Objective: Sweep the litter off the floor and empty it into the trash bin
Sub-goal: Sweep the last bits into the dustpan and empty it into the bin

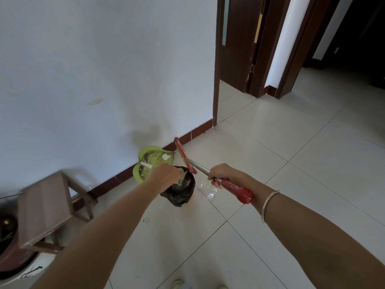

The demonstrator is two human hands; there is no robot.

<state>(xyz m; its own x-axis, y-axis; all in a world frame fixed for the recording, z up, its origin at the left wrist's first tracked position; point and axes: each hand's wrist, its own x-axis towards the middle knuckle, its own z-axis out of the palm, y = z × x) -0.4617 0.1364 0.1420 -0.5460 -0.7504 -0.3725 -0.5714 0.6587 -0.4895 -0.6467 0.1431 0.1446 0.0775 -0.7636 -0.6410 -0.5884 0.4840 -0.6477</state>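
A person stands on a tiled floor [281, 142] beside a white wall [93, 69], tipping a green dustpan [153, 161] toward a small trash bin [181, 190] lined with a black bag. The left hand [166, 174] is closed around the dustpan's white handle [145, 165], and the pan is raised and tilted just above and behind the bin's mouth, apparently so the sweepings slide down into the bag. A white scrap of litter [165, 157] and dark grime lie on the pan's face, so the emptying looks unfinished.

The right hand [221, 174] is wrapped around the broom [200, 168] where its metal shaft meets the red grip, with the red head held off the floor close to the bin's rim. It seems kept there either to stay clear of the pour or to push the litter off the pan; which one cannot be told.

Both arms reach forward and down, the left one nearly straight, the right bent at the wrist, which wears 1 thin bracelet [268, 203]. A wooden stool [44, 207] stands to the left against the wall. An open doorway [239, 49] lies beyond. A small shiny scrap on the tiles [210, 195], just right of the bin, may be litter not yet swept.
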